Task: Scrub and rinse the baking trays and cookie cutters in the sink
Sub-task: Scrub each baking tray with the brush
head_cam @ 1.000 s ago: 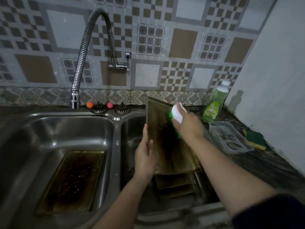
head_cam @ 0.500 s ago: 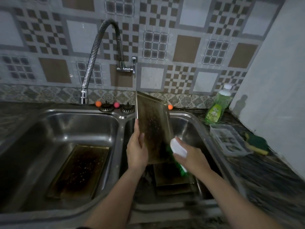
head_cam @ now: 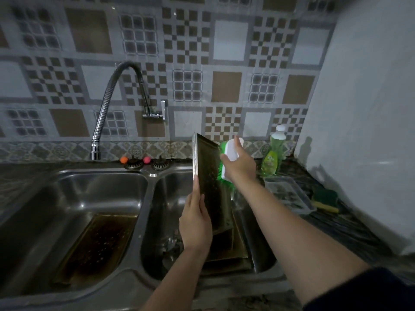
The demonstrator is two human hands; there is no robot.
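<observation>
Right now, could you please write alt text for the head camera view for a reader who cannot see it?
A left hand holds a baking tray upright over the right basin of a steel double sink while the right hand presses a green-bristled scrub brush against it. Another dirty tray lies in the left basin; a green soap bottle stands on the counter.

A single wide-angle head-worn camera looks forward and down from close above a double sink (head_cam: pixel 143 182), facing the tiled wall (head_cam: pixel 226 41). Both forearms reach in from the bottom edge, and straight lines bow toward the frame's margins.
</observation>
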